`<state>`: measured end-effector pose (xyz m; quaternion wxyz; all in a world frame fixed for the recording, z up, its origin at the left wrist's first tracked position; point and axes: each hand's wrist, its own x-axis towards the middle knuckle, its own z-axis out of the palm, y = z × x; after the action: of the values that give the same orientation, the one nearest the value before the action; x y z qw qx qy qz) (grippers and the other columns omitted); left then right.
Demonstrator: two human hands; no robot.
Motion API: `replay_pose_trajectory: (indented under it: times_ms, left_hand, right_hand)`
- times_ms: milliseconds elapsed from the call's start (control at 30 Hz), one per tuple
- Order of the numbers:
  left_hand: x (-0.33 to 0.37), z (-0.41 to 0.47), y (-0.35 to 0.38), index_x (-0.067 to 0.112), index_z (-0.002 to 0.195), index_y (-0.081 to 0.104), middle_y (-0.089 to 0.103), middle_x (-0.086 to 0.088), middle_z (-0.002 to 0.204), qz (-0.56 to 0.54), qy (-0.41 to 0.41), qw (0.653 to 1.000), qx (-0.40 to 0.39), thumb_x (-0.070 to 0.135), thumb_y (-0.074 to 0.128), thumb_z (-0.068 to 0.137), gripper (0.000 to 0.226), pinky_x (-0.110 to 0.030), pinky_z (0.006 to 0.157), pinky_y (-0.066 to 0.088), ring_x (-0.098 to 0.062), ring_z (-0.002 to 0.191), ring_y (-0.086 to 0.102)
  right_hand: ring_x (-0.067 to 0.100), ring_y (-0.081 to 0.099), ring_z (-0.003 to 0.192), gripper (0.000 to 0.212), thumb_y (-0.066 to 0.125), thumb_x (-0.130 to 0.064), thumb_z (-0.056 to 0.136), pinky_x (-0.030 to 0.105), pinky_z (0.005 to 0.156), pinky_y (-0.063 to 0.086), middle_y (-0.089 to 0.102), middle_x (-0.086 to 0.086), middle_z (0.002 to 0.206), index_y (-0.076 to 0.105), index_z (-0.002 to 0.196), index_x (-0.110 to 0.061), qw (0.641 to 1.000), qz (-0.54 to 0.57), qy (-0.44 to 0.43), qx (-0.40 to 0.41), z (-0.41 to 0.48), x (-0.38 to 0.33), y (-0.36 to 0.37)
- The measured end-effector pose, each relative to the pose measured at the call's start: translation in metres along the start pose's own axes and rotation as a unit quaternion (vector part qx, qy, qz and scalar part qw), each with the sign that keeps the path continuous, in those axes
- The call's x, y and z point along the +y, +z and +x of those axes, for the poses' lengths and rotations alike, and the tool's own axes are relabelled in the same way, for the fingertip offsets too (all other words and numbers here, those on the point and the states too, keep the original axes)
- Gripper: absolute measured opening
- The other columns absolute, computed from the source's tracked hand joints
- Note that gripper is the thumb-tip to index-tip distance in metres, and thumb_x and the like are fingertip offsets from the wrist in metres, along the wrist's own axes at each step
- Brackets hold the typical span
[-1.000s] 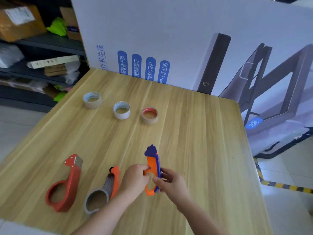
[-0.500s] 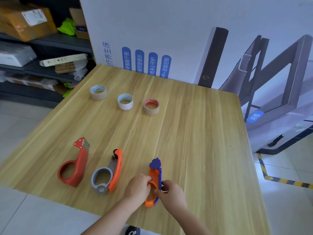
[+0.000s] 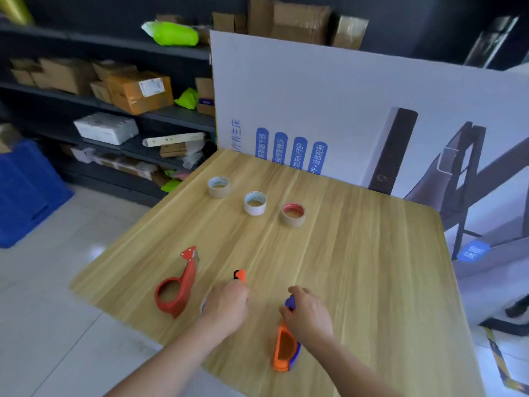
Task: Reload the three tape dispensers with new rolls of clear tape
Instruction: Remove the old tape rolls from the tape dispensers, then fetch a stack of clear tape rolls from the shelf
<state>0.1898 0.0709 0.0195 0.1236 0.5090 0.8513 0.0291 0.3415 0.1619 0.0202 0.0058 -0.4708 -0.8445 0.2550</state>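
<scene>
Counted on the table (image 3: 372, 267): three tape rolls (image 3: 255, 203) in a row at the far side, and three dispensers near the front edge, namely red dispenser (image 3: 183, 285), orange-grey dispenser (image 3: 240, 275) and orange-blue dispenser (image 3: 283, 351). Left hand (image 3: 226, 308) over the orange-grey dispenser, fingers hidden, grip impossible to tell. Right hand (image 3: 309, 313) curled round the orange-blue dispenser's blue head.

Your one head camera looks forward and down over the table (image 3: 372, 267), close above its near edge, with shelves (image 3: 86, 43) at upper left
</scene>
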Motion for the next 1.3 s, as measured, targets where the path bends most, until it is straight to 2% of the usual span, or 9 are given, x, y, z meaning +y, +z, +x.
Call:
replay_pose_trajectory:
  times_ms: [67, 167, 400, 600, 733, 967, 1167, 1300]
  left_hand:
    - [-0.021, -0.008, -0.022, 0.014, 0.099, 0.066, 0.066, -0.006, 0.105, 0.047, -0.012, 0.998, 0.033, 0.022, 0.046, 0.092, 0.023, -0.037, 0.082, 0.047, -0.029, 0.102, 0.061]
    - [-0.055, -0.023, -0.052, 0.014, 0.105, 0.067, 0.066, -0.007, 0.111, 0.112, -0.036, 0.991, 0.066, 0.025, 0.048, 0.092, 0.025, -0.038, 0.088, 0.046, -0.028, 0.108, 0.059]
    - [-0.140, -0.064, -0.112, 0.012, 0.105, 0.064, 0.062, -0.008, 0.112, 0.102, -0.130, 0.983, 0.086, 0.023, 0.055, 0.088, 0.023, -0.038, 0.084, 0.052, -0.031, 0.106, 0.060]
    - [-0.218, -0.099, -0.157, 0.016, 0.102, 0.062, 0.062, -0.003, 0.103, 0.113, -0.163, 0.965, 0.171, 0.020, 0.052, 0.090, 0.017, -0.035, 0.075, 0.047, -0.025, 0.102, 0.058]
    - [-0.279, -0.123, -0.187, 0.017, 0.104, 0.057, 0.061, -0.002, 0.104, 0.135, -0.194, 0.949, 0.209, 0.024, 0.053, 0.090, 0.017, -0.034, 0.073, 0.043, -0.023, 0.103, 0.054]
    - [-0.386, -0.161, -0.240, 0.016, 0.111, 0.054, 0.059, 0.001, 0.111, 0.183, -0.236, 0.913, 0.280, 0.026, 0.051, 0.090, 0.023, -0.033, 0.088, 0.043, -0.021, 0.110, 0.050]
    - [-0.459, -0.187, -0.271, 0.017, 0.105, 0.054, 0.060, 0.003, 0.108, 0.211, -0.263, 0.892, 0.302, 0.029, 0.054, 0.090, 0.019, -0.031, 0.089, 0.041, -0.019, 0.109, 0.051]
    - [-0.501, -0.190, -0.285, 0.016, 0.116, 0.054, 0.059, 0.001, 0.116, 0.210, -0.281, 0.885, 0.308, 0.030, 0.057, 0.091, 0.029, -0.031, 0.090, 0.042, -0.020, 0.114, 0.050]
  right_hand:
    - [0.021, 0.053, 0.121, 0.047, 0.055, -0.039, 0.092, 0.034, 0.090, 0.050, 0.055, 0.000, 0.130, 0.048, 0.136, -0.022, 0.998, -0.025, -0.051, 0.000, 0.007, -0.024, -0.006]
    - [0.023, 0.053, 0.119, 0.042, 0.055, -0.036, 0.093, 0.032, 0.089, 0.047, 0.058, 0.003, 0.125, 0.051, 0.132, -0.020, 0.991, -0.047, -0.123, 0.005, 0.014, -0.064, -0.011]
    - [0.026, 0.054, 0.115, 0.045, 0.058, -0.035, 0.089, 0.036, 0.093, 0.045, 0.059, 0.004, 0.121, 0.053, 0.130, -0.020, 0.955, -0.134, -0.266, 0.020, 0.013, -0.169, -0.017]
    - [0.026, 0.050, 0.118, 0.049, 0.059, -0.041, 0.089, 0.039, 0.098, 0.042, 0.056, 0.004, 0.127, 0.050, 0.133, -0.022, 0.919, -0.160, -0.356, 0.054, 0.011, -0.271, -0.008]
    - [0.026, 0.045, 0.123, 0.051, 0.058, -0.042, 0.089, 0.038, 0.099, 0.039, 0.048, 0.003, 0.134, 0.046, 0.133, -0.020, 0.899, -0.142, -0.403, 0.098, 0.010, -0.347, 0.006]
    - [0.024, 0.039, 0.130, 0.057, 0.057, -0.038, 0.090, 0.038, 0.104, 0.034, 0.042, 0.002, 0.142, 0.038, 0.140, -0.021, 0.872, -0.120, -0.451, 0.150, 0.008, -0.480, 0.031]
    - [0.026, 0.038, 0.133, 0.060, 0.061, -0.040, 0.088, 0.041, 0.107, 0.034, 0.042, 0.006, 0.145, 0.039, 0.140, -0.019, 0.859, -0.112, -0.470, 0.170, 0.006, -0.567, 0.048]
    - [0.025, 0.036, 0.136, 0.065, 0.061, -0.043, 0.088, 0.041, 0.109, 0.032, 0.039, 0.007, 0.148, 0.037, 0.144, -0.019, 0.856, -0.103, -0.479, 0.162, 0.015, -0.614, 0.057]
